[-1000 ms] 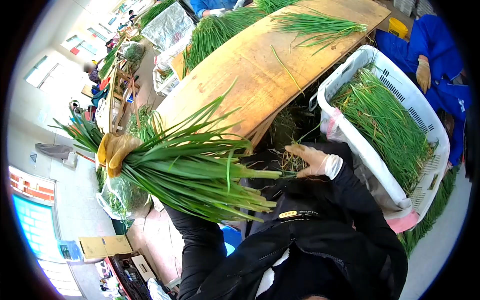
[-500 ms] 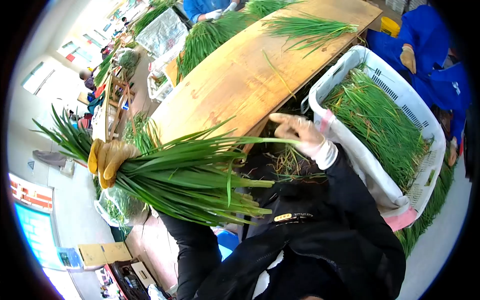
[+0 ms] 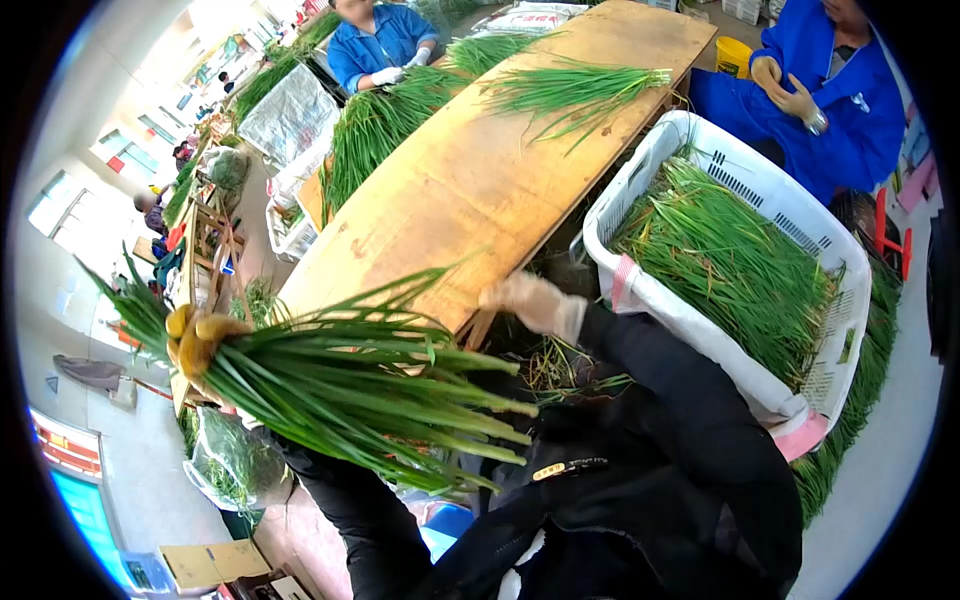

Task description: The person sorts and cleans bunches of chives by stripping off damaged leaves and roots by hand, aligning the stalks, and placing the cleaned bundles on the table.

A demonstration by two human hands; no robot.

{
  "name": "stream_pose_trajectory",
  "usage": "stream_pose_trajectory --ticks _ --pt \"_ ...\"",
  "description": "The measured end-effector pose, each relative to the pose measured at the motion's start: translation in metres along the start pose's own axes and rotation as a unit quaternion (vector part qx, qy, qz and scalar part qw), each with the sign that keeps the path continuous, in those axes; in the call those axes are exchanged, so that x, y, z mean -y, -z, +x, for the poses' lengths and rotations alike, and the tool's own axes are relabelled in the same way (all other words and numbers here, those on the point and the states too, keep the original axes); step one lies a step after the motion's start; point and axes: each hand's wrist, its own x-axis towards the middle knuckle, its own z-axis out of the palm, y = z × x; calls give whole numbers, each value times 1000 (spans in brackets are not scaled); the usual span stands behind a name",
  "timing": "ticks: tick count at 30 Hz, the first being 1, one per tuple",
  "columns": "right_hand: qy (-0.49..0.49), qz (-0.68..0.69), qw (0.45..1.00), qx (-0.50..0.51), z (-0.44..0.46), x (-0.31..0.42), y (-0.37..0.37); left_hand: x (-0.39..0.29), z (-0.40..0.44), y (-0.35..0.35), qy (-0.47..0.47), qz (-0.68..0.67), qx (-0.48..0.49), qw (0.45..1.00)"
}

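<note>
My left hand (image 3: pixel 203 343), in a yellow glove, is closed around a bunch of long green leafy stalks (image 3: pixel 340 385). The pale stalk ends point right, over my lap, and the leaf tips stick out to the left of the glove. My right hand (image 3: pixel 530 301), in a thin pale glove, is blurred by motion near the front edge of the wooden table (image 3: pixel 430 200); its fingers are smeared and nothing can be made out in them. Below it, loose roots and scraps (image 3: pixel 560 372) lie on my dark clothing.
A white crate (image 3: pixel 845 345) full of green stalks stands at the right. A small bundle (image 3: pixel 585 92) and a larger heap (image 3: pixel 385 125) lie on the table. One person in blue (image 3: pixel 380 45) works across it; another (image 3: pixel 830 100) sits behind the crate near a yellow bucket (image 3: pixel 733 57).
My right hand has moved left toward the table edge, away from the crate. The held bunch has shifted left and its stalk ends have dropped. The view has turned, showing more of both people.
</note>
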Motion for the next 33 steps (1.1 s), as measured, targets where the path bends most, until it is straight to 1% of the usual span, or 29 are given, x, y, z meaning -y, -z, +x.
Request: stream_pose_trajectory --ticks 1,2,3,4,5,6,7,8,9,11,12,13,14,16,18,19,20,21,22,23,24,25,26,27,29,30,31,32,33 --pt "50 126 990 43 -11 39 23 5 2 4 -47 87 -60 993" --pt "9 106 973 207 -34 47 9 10 5 8 -94 175 -120 973" --pt "-31 81 927 366 -56 48 2 16 8 11 -140 260 -177 939" --pt "-59 123 920 368 -69 45 16 23 12 14 -103 260 -173 944" --pt "-87 163 911 369 -78 37 33 31 17 14 -65 258 -168 949" --pt "-28 37 980 191 -86 20 49 42 22 5 37 164 -158 973" --pt "37 -92 995 4 -86 3 64 48 22 6 39 247 -186 950" --pt "-114 158 976 -97 -72 10 94 56 24 6 70 257 -191 945" --pt "-261 392 862 -187 -59 32 131 66 25 2 103 267 -198 937" --pt "-105 447 869 -184 -41 72 166 95 24 -12 131 274 -239 922" --pt "-72 413 898 -132 -30 91 179 105 29 -8 122 299 -251 912" --pt "-76 380 917 -93 -23 112 185 115 33 -4 115 324 -264 901" --pt "-40 288 953 -86 -18 128 186 125 35 -6 121 331 -262 898" --pt "35 62 994 -83 -12 147 184 138 39 -3 141 328 -248 900" --pt "-84 -67 994 -26 -6 146 159 142 40 2 178 332 -240 895" --pt "-194 -82 975 67 -4 148 157 142 39 -2 176 331 -241 895" --pt "-124 69 990 6 -13 111 139 142 39 -5 185 325 -235 897" --pt "-284 166 938 112 -4 110 156 141 39 -8 194 319 -228 899" --pt "-260 295 917 65 -10 86 152 133 39 -2 242 304 -189 902" --pt "-234 421 876 17 -16 62 148 124 38 12 243 304 -190 901" --pt "-225 347 909 52 -14 59 160 117 34 28 282 190 -99 935" --pt "-215 270 935 85 -9 60 173 115 32 34 314 69 -4 947" --pt "-284 406 853 163 -7 58 178 112 24 36 300 108 -1 948" --pt "-319 413 837 169 -2 68 185 109 17 37 287 147 2 947" --pt "-315 361 861 173 -1 67 192 98 6 36 329 177 -82 924" --pt "-226 274 928 117 -6 54 185 88 -2 60 293 215 -142 921" --pt "-132 180 973 58 -9 45 179 89 -7 39 334 136 -100 927" --pt "-139 123 981 56 -13 39 178 86 -16 44 304 163 -118 931" --pt "-142 128 980 51 -20 34 172 80 -27 58 276 190 -136 932"
